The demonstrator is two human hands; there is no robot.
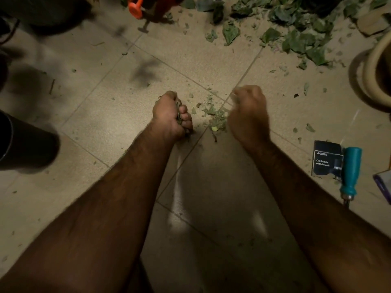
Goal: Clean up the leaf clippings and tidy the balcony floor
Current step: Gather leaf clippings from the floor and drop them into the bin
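Observation:
My left hand (171,115) is a closed fist gripping a bunch of small leaf clippings, with bits showing between the fingers. My right hand (248,111) is curled just right of a small heap of leaf clippings (213,115) on the beige tiled floor (127,98); its blurred fingertips pinch a few pieces. A large pile of bigger green leaves (296,37) lies at the top right. Loose scraps are scattered across the tiles around both hands.
A dark box (326,159) and a teal-handled tool (350,172) lie at the right. A beige pot rim (372,66) stands at the right edge, a black container (23,144) at the left. An orange object (146,7) sits at the top.

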